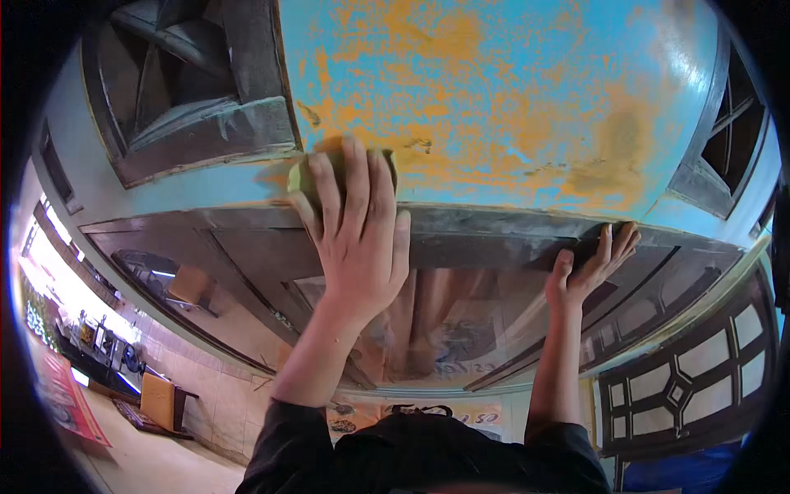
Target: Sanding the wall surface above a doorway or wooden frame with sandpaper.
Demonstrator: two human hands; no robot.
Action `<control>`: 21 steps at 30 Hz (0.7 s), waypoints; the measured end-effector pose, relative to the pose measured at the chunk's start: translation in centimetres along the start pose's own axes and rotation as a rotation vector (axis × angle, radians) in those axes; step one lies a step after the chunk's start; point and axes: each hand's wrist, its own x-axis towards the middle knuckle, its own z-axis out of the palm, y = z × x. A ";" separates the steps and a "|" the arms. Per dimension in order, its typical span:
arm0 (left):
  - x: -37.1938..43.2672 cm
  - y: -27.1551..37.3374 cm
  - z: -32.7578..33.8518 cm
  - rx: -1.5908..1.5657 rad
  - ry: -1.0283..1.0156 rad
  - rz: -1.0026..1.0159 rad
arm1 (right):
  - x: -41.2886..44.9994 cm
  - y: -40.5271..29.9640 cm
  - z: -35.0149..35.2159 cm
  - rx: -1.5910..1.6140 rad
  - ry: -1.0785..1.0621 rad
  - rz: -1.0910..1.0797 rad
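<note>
My left hand [355, 228] presses a yellowish-green sheet, perhaps sandpaper, [301, 176] flat against the lower left part of a wall [481, 111] painted blue with orange patches. The fingers are spread over the sheet, and its edges show on both sides of them. Lower on the right, my right hand [592, 265] rests with its fingertips on the dark wooden frame [481, 231] below the wall, holding nothing. The thumb stands apart from the fingers.
Dark wooden vent frames [203, 133] flank the painted wall. Glass panes [457, 321] with reflections lie below the frame. An orange-backed chair [157, 401] stands on the floor at lower left. A dark panelled door or window [685, 370] and blue material [679, 469] are at lower right.
</note>
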 end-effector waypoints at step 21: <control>7.4 2.8 -0.4 -0.193 0.271 0.739 | 7.5 -4.9 -3.4 0.666 0.262 -0.202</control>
